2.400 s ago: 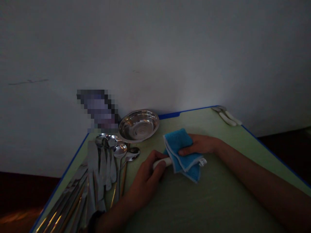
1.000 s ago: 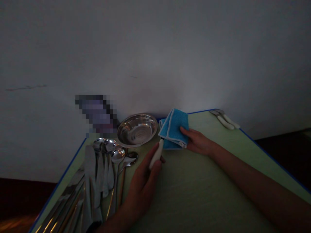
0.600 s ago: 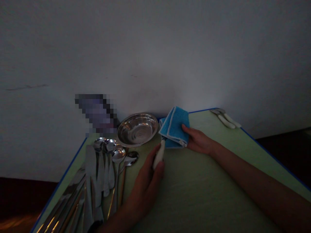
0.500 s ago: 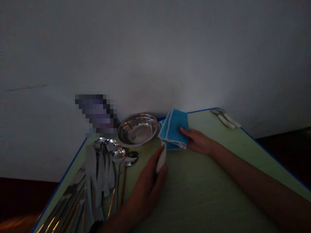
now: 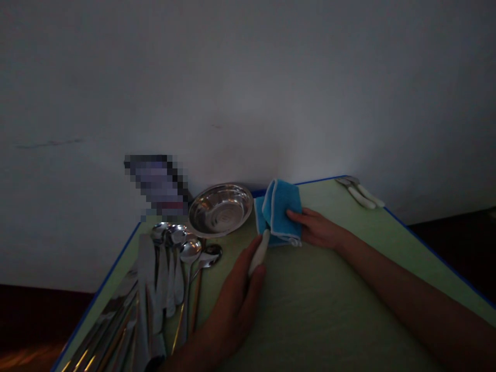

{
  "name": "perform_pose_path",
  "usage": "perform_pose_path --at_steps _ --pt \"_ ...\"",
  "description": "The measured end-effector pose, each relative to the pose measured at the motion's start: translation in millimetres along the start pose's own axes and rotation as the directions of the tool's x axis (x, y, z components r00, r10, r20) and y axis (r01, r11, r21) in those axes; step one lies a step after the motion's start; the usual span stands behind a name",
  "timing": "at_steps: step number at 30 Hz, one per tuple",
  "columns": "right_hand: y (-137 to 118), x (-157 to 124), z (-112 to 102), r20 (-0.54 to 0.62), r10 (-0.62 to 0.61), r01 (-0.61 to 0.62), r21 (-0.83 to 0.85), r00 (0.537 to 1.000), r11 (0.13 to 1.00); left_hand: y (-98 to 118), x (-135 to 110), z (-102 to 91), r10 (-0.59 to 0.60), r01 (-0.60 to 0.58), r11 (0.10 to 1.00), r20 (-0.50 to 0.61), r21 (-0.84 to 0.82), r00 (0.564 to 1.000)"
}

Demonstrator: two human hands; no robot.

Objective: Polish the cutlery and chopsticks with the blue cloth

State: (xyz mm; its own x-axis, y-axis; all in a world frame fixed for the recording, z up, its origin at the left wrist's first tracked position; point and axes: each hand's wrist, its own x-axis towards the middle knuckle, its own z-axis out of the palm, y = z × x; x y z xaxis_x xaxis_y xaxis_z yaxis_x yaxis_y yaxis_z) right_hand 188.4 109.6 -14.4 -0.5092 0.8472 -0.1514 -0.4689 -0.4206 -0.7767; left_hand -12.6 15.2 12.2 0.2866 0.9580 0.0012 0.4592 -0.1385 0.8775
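Observation:
My left hand (image 5: 234,297) is closed around the pale handle of a piece of cutlery (image 5: 260,253). Its far end is hidden by a folded blue cloth (image 5: 285,209) with a light edging, so I cannot tell what kind it is. From the right, my right hand (image 5: 320,230) pinches the cloth, thumb on top and the other fingers behind it. Cloth and handle meet over the middle of the table, just right of a shiny metal bowl (image 5: 221,211).
Several spoons (image 5: 190,250) and table knives (image 5: 146,268) lie at the left of the green table (image 5: 333,310). Two forks with white handles (image 5: 362,195) rest at the far right edge. A blurred-out device (image 5: 157,183) leans against the wall (image 5: 248,93) behind.
The cloth's left side has folded differently, and more of its back layer shows. The pale handle has tilted slightly to the right. Both hands keep their hold.

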Motion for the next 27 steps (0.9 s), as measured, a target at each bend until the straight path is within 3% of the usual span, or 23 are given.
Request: perform_pose_path --at_steps 8,20,24,27 --pt "-0.4 -3.2 -1.0 -0.001 -0.008 0.008 -0.108 1.000 0.994 -6.9 -0.1 1.4 0.126 -0.141 0.984 0.129 0.112 0.984" --pt "1.3 -1.7 1.7 -0.077 -0.035 0.028 -0.100 0.996 0.995 -4.8 -0.4 2.1 0.132 -0.153 0.978 0.142 0.142 0.981" --pt "0.1 -2.0 2.6 -0.075 -0.009 0.003 -0.080 0.997 0.997 8.8 -13.7 -8.4 0.126 -0.172 0.929 0.157 0.328 0.979" --pt "0.0 -1.6 2.2 -0.074 0.018 -0.023 -0.060 0.997 0.998 15.9 -18.1 -32.7 0.138 -0.163 0.825 0.087 0.540 0.987"
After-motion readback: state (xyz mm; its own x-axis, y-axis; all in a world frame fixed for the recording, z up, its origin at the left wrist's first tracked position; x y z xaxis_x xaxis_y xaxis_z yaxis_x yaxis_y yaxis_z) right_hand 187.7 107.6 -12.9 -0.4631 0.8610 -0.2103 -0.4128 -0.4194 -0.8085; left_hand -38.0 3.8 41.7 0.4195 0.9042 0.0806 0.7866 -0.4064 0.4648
